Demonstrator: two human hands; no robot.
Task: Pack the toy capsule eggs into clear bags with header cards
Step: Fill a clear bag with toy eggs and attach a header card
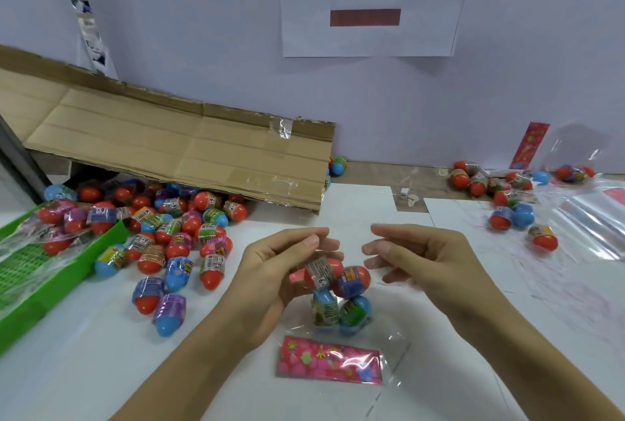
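A clear bag (394,344) lies in front of me, its pink header card (329,365) at the near end. Several capsule eggs (353,314) sit inside it, red and blue ones stacked up toward my hands. My left hand (280,272) is curled at the bag's far end, thumb and forefinger pinching the film, with a red egg (326,270) against its fingers. My right hand (419,258) is just right of it, fingers curled, and seems to pinch the film's other side. The thin film between the hands is hard to see.
A heap of loose eggs (176,234) lies at left beside a green crate (50,285), under a leaning flattened cardboard box (189,146). More eggs (507,197), clear bags (588,217) and a red header card (529,145) lie at the far right. A paper sign (368,1) hangs on the wall.
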